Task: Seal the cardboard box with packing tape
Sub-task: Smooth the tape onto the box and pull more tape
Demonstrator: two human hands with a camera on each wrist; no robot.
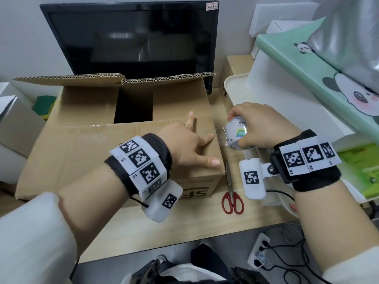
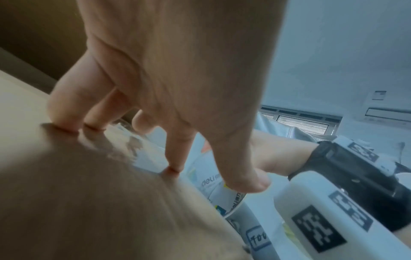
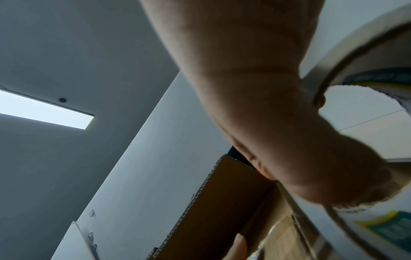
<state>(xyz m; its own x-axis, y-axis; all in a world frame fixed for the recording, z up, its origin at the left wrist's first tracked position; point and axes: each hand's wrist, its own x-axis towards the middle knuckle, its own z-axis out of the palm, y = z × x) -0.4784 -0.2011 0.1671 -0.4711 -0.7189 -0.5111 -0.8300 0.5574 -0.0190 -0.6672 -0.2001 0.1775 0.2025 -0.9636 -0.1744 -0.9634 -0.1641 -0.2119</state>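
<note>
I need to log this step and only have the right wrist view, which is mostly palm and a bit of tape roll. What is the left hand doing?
Observer: The left hand presses spread, straight fingers on the near flap of the cardboard box.
Operator: Is the box closed yet?
Observer: No. The far flaps stand up, and a dark opening shows between them.
Operator: Anything ready for cutting the tape?
Observer: Red-handled scissors lie on the table beside the box, below the right hand holding the tape roll.
</note>
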